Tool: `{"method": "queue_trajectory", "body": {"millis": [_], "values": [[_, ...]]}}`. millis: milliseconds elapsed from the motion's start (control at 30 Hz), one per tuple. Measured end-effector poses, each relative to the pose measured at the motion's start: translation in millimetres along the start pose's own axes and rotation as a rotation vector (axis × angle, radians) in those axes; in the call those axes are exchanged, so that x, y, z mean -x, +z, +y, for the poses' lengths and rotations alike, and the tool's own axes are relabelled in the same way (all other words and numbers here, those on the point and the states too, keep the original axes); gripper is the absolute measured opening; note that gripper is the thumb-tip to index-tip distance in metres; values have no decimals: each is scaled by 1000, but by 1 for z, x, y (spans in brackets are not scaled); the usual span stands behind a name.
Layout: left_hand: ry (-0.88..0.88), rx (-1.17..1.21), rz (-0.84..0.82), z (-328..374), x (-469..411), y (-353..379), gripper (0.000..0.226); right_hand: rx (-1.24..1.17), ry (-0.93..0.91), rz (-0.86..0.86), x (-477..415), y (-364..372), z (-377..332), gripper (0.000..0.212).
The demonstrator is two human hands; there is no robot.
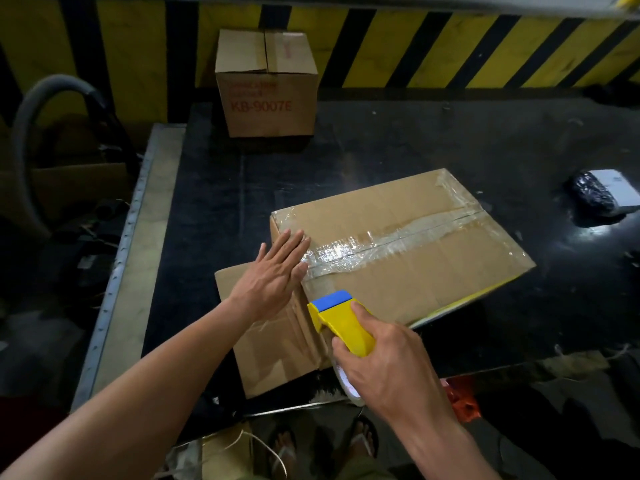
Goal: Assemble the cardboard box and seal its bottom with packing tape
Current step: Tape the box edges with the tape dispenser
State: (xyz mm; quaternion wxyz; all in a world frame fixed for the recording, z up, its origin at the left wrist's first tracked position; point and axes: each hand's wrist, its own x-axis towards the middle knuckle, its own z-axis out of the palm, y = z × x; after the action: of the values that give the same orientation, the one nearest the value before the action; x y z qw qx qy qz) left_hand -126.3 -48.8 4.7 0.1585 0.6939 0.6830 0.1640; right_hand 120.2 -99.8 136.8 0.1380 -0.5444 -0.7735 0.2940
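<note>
Tabletop [381, 150]: two boxes [398, 237] [266, 84], perhaps one parcel [592, 197]

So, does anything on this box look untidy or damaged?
Yes. The clear tape along the middle seam of the cardboard box is wrinkled and bunched, not smooth, mostly near the left hand. The right hand holds the tape dispenser.

**Taped seam up, dispenser at the near edge**

I see the brown cardboard box [433, 282] lying at the centre of the frame, flaps closed and turned askew to me. Clear packing tape [381, 242], wrinkled and shiny, runs along its centre seam from edge to edge. The yellow-and-blue tape dispenser [343, 323] touches the box's near edge, lower centre.
</note>
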Motion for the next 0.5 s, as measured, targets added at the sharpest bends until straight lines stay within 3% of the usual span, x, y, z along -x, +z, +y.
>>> {"method": "queue_trajectory", "body": {"millis": [233, 500], "values": [[3, -33, -7, 2, -2, 1, 57, 17, 37, -28, 29, -4, 15, 66], [-68, -111, -10, 26, -11, -14, 57, 62, 52, -9, 41, 5, 21, 64]]}}
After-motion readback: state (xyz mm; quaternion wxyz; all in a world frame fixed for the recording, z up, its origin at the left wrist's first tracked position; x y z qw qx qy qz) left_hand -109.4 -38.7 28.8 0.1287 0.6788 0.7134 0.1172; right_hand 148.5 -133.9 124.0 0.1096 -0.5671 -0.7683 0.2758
